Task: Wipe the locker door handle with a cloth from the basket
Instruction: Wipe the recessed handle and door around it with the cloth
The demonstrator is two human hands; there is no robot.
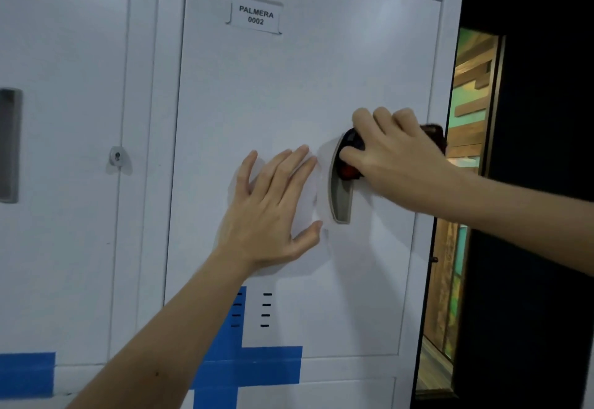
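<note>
A white locker door [289,93] labelled PALMERA 0002 fills the view. Its grey recessed handle [341,198] runs vertically near the door's right edge. My right hand [392,154] is shut on a dark cloth with a red patch [352,158] and presses it into the upper part of the handle. A bit of the cloth also shows behind the knuckles. My left hand [273,206] lies flat on the door just left of the handle, fingers spread, holding nothing. No basket is in view.
A neighbouring locker door on the left carries a small lock [117,156] and a grey handle [9,145] at the frame's edge. Blue tape strips [254,367] cross the lower door. A dark panel [530,215] and a narrow wooden-looking gap stand to the right.
</note>
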